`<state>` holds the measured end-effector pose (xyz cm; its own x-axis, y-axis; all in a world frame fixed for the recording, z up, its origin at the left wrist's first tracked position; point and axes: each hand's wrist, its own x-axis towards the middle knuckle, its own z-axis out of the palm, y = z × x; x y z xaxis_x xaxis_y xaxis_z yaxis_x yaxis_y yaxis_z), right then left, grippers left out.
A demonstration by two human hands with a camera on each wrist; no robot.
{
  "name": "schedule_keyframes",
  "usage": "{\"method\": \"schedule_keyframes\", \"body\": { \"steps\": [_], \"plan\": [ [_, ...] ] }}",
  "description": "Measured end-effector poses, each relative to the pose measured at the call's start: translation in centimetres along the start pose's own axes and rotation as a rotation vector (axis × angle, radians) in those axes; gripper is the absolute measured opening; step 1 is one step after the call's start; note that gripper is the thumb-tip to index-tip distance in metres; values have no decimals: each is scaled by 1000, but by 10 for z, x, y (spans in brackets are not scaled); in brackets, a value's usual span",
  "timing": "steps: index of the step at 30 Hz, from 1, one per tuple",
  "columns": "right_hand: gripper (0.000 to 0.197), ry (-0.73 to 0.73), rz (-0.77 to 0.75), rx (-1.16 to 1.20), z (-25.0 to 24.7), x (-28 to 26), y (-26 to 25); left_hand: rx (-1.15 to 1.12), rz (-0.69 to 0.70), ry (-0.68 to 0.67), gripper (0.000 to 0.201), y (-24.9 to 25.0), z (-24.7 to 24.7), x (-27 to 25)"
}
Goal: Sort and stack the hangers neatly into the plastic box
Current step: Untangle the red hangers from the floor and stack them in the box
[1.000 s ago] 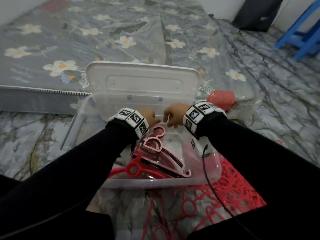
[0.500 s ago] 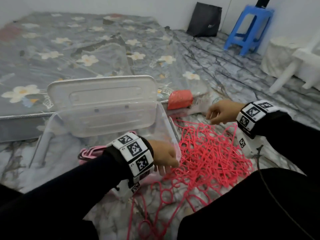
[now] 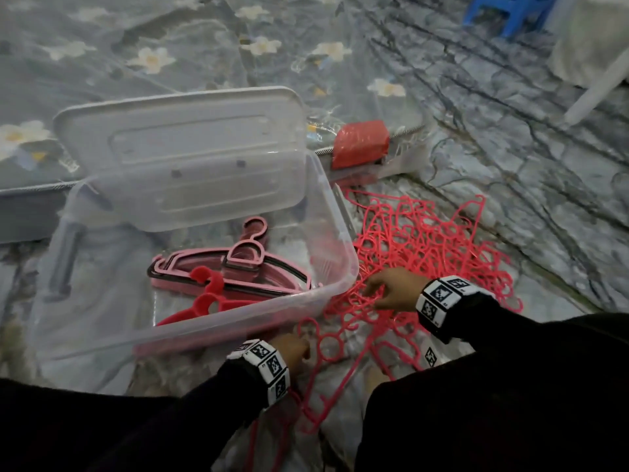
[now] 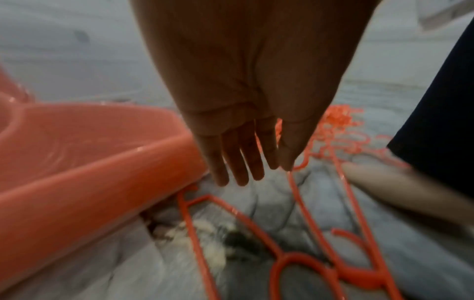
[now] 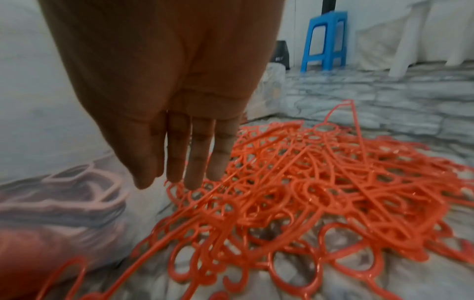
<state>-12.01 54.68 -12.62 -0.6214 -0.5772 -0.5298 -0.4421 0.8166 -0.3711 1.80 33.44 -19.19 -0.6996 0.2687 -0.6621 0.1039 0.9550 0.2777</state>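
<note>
Reaching with straight, empty fingers, I have my right hand (image 3: 391, 290) over the near edge of the tangled hanger pile (image 3: 432, 253) on the floor right of the plastic box (image 3: 335, 240), left hand (image 3: 292, 347) likewise loose beside a stray hanger (image 3: 337, 366).

Dim, soft indoor light; wrist views motion-blurred, edges bowed by wide-angle distortion.

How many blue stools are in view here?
1. The blue stool stands on the floor at the far side, beyond the hanger pile; more could be out of frame.
</note>
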Motion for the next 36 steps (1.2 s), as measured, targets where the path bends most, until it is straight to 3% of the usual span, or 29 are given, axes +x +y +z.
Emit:
{"method": "schedule_keyframes", "body": {
  "steps": [6, 10, 12, 16, 20, 23, 25, 28, 33, 36],
  "plan": [
    [41, -101, -52, -165, 29, 20, -6, 356, 54, -66, 36, -23, 29, 16],
    [44, -205, -24, -169, 46, 26, -5, 580, 208, 41, 17, -19, 17, 15],
    [42, -197, -29, -179, 51, 29, -5, 671, 248, 149, 22, -20, 16, 18],
    [42, -174, 1, -235, 59, 29, -6, 793, 342, 223, 17, -21, 17, 25],
    [32, -157, 0, -341, 65, 26, -11, 747, 352, 262, 9, -18, 14, 23],
    [25, -111, -5, -391, 53, 24, -12, 685, 299, 249, 30, -12, 13, 23],
    [24, -93, -8, -410, 36, 19, -10, 655, 292, 234, 26, -1, 0, 18],
    [23, -56, -1, -407, 5, 4, 2, 605, 351, 54, 21, 14, -24, 14],
    [19, 36, 60, -300, -39, -40, 28, 377, 322, 42, 26, 33, -53, 17],
    [18, 111, 115, -270, -54, -71, 48, 390, 250, 23, 26, 52, -67, 18]
  ]
}}
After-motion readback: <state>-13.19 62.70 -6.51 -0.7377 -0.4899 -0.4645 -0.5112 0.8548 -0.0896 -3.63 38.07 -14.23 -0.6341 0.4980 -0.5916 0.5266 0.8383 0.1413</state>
